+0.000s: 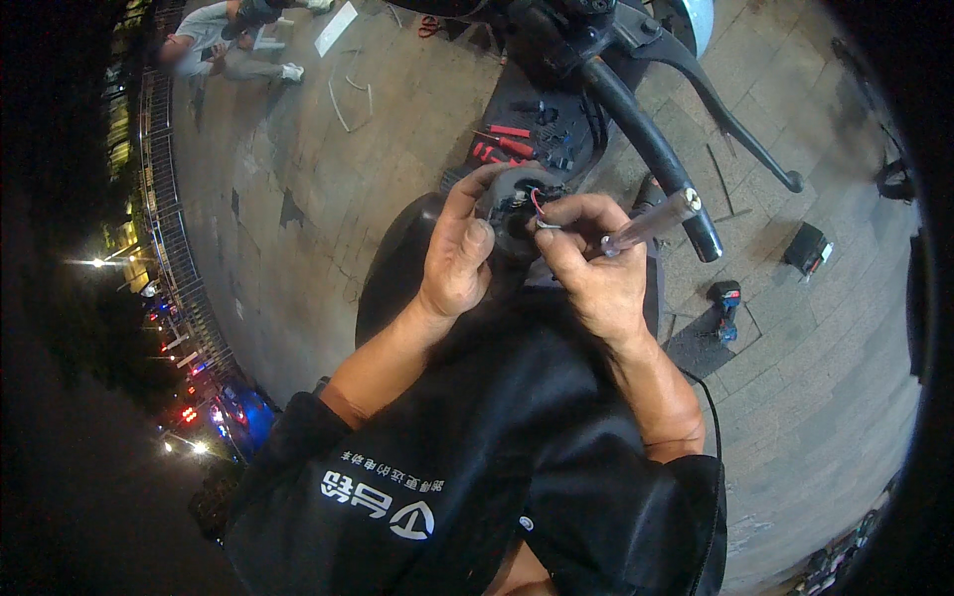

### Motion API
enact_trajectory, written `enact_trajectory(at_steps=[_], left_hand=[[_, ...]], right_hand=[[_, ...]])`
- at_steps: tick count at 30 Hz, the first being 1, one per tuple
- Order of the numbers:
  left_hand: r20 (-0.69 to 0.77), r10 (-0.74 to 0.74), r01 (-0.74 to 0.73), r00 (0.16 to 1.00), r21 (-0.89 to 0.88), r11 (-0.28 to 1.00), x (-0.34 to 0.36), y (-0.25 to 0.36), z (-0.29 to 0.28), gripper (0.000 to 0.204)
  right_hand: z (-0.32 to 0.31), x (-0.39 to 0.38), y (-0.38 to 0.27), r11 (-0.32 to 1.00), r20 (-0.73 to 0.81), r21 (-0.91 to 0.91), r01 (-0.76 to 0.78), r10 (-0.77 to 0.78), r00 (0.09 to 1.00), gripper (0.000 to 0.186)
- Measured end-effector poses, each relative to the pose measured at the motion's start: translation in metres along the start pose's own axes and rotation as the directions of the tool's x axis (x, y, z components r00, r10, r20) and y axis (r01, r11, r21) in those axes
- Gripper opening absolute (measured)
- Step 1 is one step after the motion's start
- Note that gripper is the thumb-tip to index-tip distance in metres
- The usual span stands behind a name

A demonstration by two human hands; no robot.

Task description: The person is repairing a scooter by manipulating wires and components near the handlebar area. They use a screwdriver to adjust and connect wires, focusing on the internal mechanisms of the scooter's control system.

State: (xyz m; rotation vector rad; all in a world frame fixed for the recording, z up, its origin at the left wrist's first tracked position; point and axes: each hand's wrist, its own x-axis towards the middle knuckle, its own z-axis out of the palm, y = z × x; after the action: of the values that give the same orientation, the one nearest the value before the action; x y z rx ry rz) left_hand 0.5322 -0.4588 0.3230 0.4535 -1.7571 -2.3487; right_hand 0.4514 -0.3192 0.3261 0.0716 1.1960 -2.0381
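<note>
My left hand [462, 243] is curled round the side of a round black housing [512, 204], its thumb and fingers gripping the rim. Thin red and light-coloured wires [538, 202] come out of the housing's open face. At those wires, my right hand [599, 260] pinches a wire end between thumb and fingertips. A screwdriver with a clear, purplish handle [652, 221] is tucked in the same hand, its handle pointing out to the right. The screwdriver's tip is hidden by my fingers. What exactly sits in the pinch is too small to make out.
A scooter handlebar [651, 149] with a brake lever [730, 124] rises just right of my hands. On the footboard lie a red screwdriver [515, 146] and small parts. A cordless drill [727, 310] and black box [808, 248] rest on the paving. A person [224, 45] is at upper left.
</note>
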Motion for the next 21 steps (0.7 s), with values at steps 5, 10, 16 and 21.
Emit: enact_trajectory(at_steps=[5, 10, 16, 21], left_hand=[[-0.088, -0.04, 0.041, 0.995, 0.016, 0.999, 0.0001, 0.0024, 0.0059, 0.076], [-0.09, -0.058, 0.059, 0.994, 0.01, 0.998, -0.0014, -0.0005, 0.0047, 0.074], [-0.024, -0.02, 0.019, 1.0, -0.04, 0.999, -0.0007, -0.0003, 0.0027, 0.062], [-0.021, -0.008, 0.007, 1.0, -0.032, 0.999, -0.001, 0.0011, 0.002, 0.061]], right_hand=[[0.0013, 0.0036, -0.0022, 0.999, -0.031, -0.032, 0.008, -0.009, 0.999, 0.012], [0.0008, 0.0034, -0.0053, 0.999, -0.032, 0.024, -0.048, 0.049, 0.998, 0.009], [0.0014, 0.0032, -0.0069, 0.998, -0.035, 0.012, -0.056, 0.056, 0.998, 0.012], [0.0011, 0.004, -0.0102, 0.988, -0.017, 0.122, -0.097, 0.1, 0.995, 0.013]])
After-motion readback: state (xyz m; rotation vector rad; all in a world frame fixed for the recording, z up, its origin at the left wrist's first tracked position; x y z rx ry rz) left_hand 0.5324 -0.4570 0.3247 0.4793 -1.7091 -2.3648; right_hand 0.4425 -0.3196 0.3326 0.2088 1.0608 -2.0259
